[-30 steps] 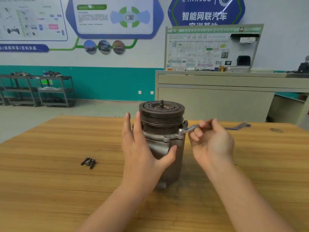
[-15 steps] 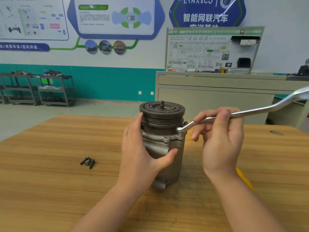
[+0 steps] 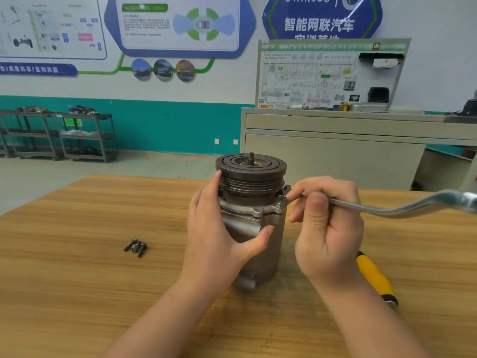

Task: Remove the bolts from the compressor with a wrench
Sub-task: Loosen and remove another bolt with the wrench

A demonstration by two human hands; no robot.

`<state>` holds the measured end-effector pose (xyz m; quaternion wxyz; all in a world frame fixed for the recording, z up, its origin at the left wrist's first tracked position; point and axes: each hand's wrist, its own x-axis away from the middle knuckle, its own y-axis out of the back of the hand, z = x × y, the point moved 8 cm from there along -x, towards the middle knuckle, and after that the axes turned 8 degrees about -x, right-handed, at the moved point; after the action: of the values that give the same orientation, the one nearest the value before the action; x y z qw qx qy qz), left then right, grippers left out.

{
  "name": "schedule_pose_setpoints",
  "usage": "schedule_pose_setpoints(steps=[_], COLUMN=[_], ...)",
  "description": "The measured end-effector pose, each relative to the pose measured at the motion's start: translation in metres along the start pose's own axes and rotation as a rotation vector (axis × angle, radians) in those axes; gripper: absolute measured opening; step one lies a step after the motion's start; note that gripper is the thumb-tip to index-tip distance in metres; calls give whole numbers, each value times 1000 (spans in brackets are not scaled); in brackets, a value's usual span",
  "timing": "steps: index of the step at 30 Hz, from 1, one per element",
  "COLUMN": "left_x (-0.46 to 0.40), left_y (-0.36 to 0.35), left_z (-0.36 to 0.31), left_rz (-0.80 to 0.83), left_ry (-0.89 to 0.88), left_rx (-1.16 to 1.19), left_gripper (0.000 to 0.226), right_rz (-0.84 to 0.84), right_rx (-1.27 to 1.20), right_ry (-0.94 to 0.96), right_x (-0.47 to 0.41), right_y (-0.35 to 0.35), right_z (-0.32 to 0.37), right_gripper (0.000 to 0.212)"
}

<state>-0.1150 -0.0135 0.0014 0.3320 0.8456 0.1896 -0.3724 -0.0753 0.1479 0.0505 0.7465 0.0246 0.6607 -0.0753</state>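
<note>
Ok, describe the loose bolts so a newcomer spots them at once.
Start at the compressor standing mid-table. Look to its left, past the left hand, on the bare wood. The bolts lie there in a small dark cluster, the only loose hardware on that side.

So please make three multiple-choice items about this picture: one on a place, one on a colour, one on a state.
1. Where do the loose dark bolts lie?
A. left of the grey metal compressor
B. on its pulley
C. in a hand

2. The handle of the tool lying on the wooden table is
A. red
B. yellow
C. green

3. The right hand
A. rests flat
B. hangs idle
C. grips the silver wrench

Key: 1 A, they lie on the table to its left; 2 B, yellow shows behind the right wrist; 3 C, fingers curl round the shaft.
</note>
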Motion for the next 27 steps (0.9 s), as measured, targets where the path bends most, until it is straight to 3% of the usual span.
schedule_pose_setpoints(steps=[6, 13, 16, 18, 21, 25, 27], left_x=[1, 1, 1, 1, 0, 0, 0], left_y=[0, 0, 1, 1, 0, 0, 0], left_z=[0, 0, 0, -1, 0, -1, 0], left_rz=[-5, 1, -13, -15, -10, 1, 2], left_ry=[-4, 4, -16, -20, -10, -5, -6], left_rx=[-3, -13, -19, -16, -12, -7, -8], left_gripper=[104, 106, 103, 103, 105, 106, 106], right_rz=[94, 15, -127, -319, -584, -637, -657], right_rx=[86, -39, -128, -262, -475, -891, -988], right_ry=[28, -16, -59, -186, -549, -1115, -1177], right_x=[5, 10, 14, 15, 21, 32, 33], right_y=[-10, -10, -8, 2, 19, 14, 15], right_z=[1, -1, 0, -8, -44, -93, -99], right_gripper=[27, 28, 23, 24, 34, 37, 36])
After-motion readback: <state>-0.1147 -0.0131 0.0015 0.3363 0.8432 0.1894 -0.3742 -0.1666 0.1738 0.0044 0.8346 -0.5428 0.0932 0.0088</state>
